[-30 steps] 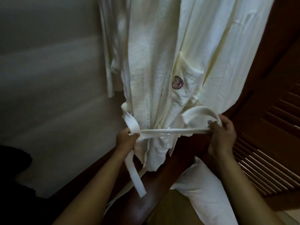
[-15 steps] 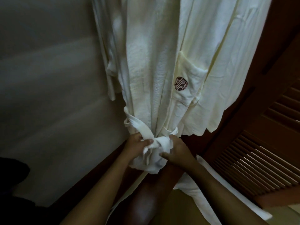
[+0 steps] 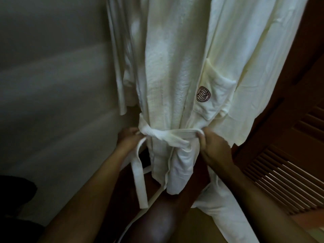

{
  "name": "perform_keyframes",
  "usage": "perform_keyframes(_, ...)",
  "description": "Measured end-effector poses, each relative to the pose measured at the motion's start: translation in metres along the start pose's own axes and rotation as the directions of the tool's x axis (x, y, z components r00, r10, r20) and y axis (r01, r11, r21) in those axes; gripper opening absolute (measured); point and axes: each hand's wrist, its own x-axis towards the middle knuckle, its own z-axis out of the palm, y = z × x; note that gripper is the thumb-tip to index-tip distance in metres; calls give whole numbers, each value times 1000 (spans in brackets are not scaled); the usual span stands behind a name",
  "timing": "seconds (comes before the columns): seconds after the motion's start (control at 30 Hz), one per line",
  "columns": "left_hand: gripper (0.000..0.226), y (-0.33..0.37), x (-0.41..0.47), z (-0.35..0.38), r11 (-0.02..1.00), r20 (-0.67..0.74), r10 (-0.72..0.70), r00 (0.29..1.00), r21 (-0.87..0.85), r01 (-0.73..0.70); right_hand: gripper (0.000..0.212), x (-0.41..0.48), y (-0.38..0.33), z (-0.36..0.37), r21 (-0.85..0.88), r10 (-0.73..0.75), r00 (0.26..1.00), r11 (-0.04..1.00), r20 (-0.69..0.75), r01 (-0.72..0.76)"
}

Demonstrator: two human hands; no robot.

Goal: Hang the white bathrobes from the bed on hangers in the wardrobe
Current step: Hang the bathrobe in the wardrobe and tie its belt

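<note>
A white bathrobe (image 3: 168,67) hangs in front of me, with a round dark red logo (image 3: 203,94) on its chest pocket. Its hanger is out of view above the frame. A white belt (image 3: 168,135) is wrapped around the robe's waist and crossed at the front. My left hand (image 3: 128,139) grips the belt at the robe's left side, and a loose belt end (image 3: 140,181) hangs below it. My right hand (image 3: 213,148) grips the belt on the right side. More white cloth (image 3: 226,216) hangs lower right, behind my right forearm.
A pale wall (image 3: 52,85) fills the left side. A dark wooden louvred wardrobe door (image 3: 289,172) stands at the right. Dark wood (image 3: 157,221) runs below the robe, between my arms. A black shape (image 3: 15,199) lies at the lower left.
My hands met at the robe's front half a second ago; now they have pulled apart sideways, drawing the belt tight around the waist.
</note>
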Motion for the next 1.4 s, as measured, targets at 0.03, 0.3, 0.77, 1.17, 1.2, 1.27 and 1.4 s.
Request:
perform_keyframes(0.03, 18, 7, 9, -5, 1000, -54, 6, 999, -29, -8, 29, 1, -1, -6, 38, 37, 996, 999, -76, -34)
perform_keyframes(0.3, 20, -43, 32, -3, 965, -109, -79, 991, 242, 103, 36, -51, 72, 40, -167, 51, 995, 985, 89, -35)
perform_keyframes(0.77, 26, 89, 16, -1, 950, -415, 222, 882, -110, -291, 41, 15, -39, 5, 294, -119, 991, 951, 69, 93)
perform_keyframes(1.17, 18, 190, -32, 12, 825, -379, 490, 785, -89, -558, 46, 124, -96, -54, 446, 203, 941, 893, -269, -65)
perform_keyframes(1.2, 16, 190, -44, 20, 784, -331, 571, 751, -50, -618, 33, 129, -97, -59, 435, 179, 938, 900, -296, -34)
perform_keyframes(1.27, 22, 182, -46, 27, 726, -187, 684, 705, 74, -684, 23, 135, -97, -71, 352, 61, 952, 935, -300, 51)
perform_keyframes(1.4, 35, 194, -21, -9, 800, -249, 588, 769, 43, -598, 34, 145, -97, -102, 260, -44, 950, 957, -310, 130)
